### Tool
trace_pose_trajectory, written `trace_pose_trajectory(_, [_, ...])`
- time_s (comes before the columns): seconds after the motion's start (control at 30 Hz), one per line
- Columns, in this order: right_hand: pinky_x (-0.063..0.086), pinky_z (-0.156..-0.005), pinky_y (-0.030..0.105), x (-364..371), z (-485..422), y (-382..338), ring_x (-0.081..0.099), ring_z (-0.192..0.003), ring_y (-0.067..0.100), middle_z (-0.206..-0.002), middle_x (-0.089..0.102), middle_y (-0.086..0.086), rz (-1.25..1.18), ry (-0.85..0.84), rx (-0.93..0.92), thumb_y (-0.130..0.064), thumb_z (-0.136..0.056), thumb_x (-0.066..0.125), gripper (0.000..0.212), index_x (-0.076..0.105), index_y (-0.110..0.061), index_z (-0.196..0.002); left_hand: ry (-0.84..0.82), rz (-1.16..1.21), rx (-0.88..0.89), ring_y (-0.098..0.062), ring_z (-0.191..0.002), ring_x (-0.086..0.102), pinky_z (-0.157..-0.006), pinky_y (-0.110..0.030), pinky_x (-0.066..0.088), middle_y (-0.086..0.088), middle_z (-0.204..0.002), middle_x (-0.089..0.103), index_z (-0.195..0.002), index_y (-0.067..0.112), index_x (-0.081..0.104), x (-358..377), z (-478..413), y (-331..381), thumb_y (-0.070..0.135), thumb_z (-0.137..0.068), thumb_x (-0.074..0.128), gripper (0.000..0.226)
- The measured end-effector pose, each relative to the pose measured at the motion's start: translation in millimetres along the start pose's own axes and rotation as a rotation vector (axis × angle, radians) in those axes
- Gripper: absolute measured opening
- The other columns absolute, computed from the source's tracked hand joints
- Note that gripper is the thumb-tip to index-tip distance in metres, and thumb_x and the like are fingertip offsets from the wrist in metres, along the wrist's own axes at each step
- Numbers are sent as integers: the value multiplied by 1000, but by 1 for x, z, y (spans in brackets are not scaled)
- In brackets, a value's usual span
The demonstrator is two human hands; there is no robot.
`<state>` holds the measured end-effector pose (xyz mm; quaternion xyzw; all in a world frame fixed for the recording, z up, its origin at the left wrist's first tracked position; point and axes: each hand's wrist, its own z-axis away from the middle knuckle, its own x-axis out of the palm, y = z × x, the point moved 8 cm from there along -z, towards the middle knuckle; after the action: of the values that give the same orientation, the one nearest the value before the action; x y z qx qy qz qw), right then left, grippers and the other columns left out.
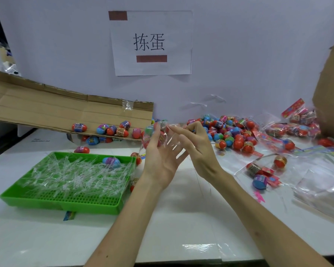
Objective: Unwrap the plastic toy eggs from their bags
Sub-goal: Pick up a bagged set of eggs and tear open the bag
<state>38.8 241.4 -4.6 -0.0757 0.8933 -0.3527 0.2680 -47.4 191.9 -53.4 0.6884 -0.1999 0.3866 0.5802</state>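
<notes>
Eggs (pixel 148 130), red and green, fill clear bag (pixel 171 141) gripped by left fingers (pixel 157 132) and right fingers (pixel 191 129).

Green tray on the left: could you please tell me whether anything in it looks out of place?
Yes: one blue and purple egg lies near the far edge of the green tray, among clear plastic scraps. Everything else in it is wrapping, so the egg looks misplaced.
</notes>
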Motion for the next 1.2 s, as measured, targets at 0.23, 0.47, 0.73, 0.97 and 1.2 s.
trace_pose_trajectory(0.23, [41, -82, 20, 7, 5, -7, 50, -92, 14, -93, 47, 3, 9, 29, -13, -28, -88, 79, 32, 76, -26, -120, 140, -65, 91, -21, -110, 73, -99, -41, 54, -3, -119, 76, -98, 21, 83, -14, -2, 8, 40, -99, 58, 32])
trace_pose_trajectory(0.47, [46, -70, 18, 14, 2, 13, 56, -82, 7, -93, 59, -9, -232, 79, 200, -29, -85, 82, 18, 79, -36, -102, 167, -127, 80, -23, -111, 73, -107, -47, 51, -4, -115, 77, -91, 22, 85, -13, -1, 3, 45, -102, 55, 40])
trace_pose_trajectory(0.73, [50, -63, 10, 3, 0, 28, 62, -72, 2, -81, 72, -10, -389, 139, 358, -14, -86, 78, 17, 77, -30, -80, 166, -217, 55, -24, -116, 71, -105, -44, 50, -6, -124, 74, -130, 28, 68, -5, 4, 1, 59, -101, 45, 48])
trace_pose_trajectory(0.97, [52, -72, 23, 4, 1, 29, 58, -83, 12, -100, 63, 8, -375, 151, 400, -30, -82, 83, 26, 62, -22, -94, 186, -191, 92, -25, -122, 67, -110, -46, 46, -4, -124, 74, -138, 34, 63, -11, 0, 3, 60, -102, 43, 48])
trace_pose_trajectory(1.2, [44, -55, 25, 40, 16, 37, 54, -60, 16, -80, 63, 7, -578, -229, 667, -47, -82, 81, 47, 66, -7, -100, 151, -195, 61, -22, -106, 68, -81, -36, 45, -1, -121, 74, -134, 34, 67, -10, -5, 0, 68, -95, 46, 56])
